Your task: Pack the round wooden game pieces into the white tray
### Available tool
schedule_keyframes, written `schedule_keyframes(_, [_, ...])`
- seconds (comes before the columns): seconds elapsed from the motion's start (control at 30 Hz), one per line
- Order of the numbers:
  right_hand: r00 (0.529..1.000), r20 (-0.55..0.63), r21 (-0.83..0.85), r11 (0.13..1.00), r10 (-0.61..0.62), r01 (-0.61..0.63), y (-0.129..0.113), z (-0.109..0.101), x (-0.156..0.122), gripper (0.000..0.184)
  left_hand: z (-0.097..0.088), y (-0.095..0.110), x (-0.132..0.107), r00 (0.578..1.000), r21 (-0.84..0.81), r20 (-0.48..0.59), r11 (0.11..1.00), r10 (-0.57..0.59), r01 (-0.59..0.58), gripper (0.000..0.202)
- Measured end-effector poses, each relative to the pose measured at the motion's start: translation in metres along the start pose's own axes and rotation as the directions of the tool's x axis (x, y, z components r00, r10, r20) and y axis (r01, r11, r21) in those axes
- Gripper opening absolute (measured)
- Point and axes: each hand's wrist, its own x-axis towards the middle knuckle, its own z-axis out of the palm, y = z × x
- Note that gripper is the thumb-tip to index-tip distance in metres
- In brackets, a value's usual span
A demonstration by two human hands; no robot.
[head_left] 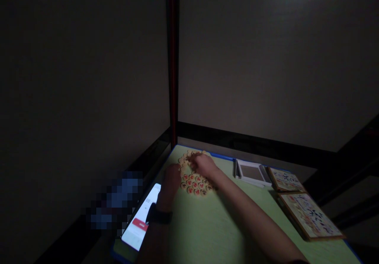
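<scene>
A cluster of several round wooden game pieces (195, 185) with red marks lies on the green table (213, 224) near its far left corner. My right hand (203, 164) rests on the far side of the cluster, fingers bent onto the pieces. My left hand (170, 181) lies at the cluster's left edge with its fingers curled; a dark band sits on that wrist. Dim light hides whether either hand grips a piece.
A lit phone (142, 218) lies at the table's left edge under my left wrist. A white shallow tray (251, 173) and two wooden boards with printed patterns (308, 214) lie at the right. Walls and a dark post (173, 58) close the far corner.
</scene>
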Motion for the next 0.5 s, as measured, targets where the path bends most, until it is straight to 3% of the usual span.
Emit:
schedule_keyframes(0.23, [0.999,0.002,-0.038,0.998,-0.042,0.042,-0.017,0.017,0.016,0.036,-0.005,0.005,0.000,0.997,-0.005,0.080,1.000,-0.005,0.005,0.035])
schedule_keyframes(0.5, [0.996,0.035,-0.044,0.995,-0.088,0.089,-0.020,0.016,0.016,0.036,-0.014,0.012,-0.010,0.993,0.018,0.114,1.000,-0.027,0.026,0.031])
